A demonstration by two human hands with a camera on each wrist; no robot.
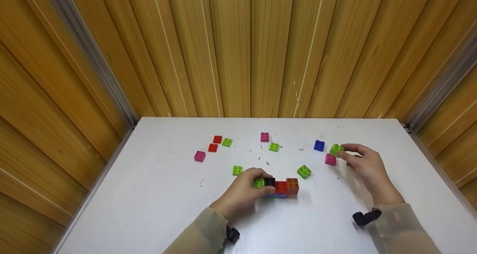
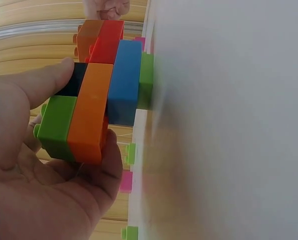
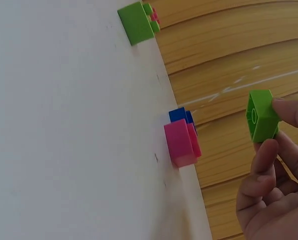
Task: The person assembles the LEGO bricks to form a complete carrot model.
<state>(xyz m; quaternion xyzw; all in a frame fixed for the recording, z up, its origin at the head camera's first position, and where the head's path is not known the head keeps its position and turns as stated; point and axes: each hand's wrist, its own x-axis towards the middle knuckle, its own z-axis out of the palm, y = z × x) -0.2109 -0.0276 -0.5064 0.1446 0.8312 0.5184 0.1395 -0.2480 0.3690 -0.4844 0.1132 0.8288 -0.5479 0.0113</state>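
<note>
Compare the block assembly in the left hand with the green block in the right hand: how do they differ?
The assembly joins several blocks, while the green block is one separate piece. The assembly shows green, black, orange, red and blue; the green block has one colour. The assembly is clearly longer than the green block. Both have studs and are held, the assembly by the left hand, the green block by the right hand.

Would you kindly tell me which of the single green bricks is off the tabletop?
It is the green brick pinched by the right hand, its hollow underside showing in the right wrist view; the other four single green bricks rest on the white table.
</note>
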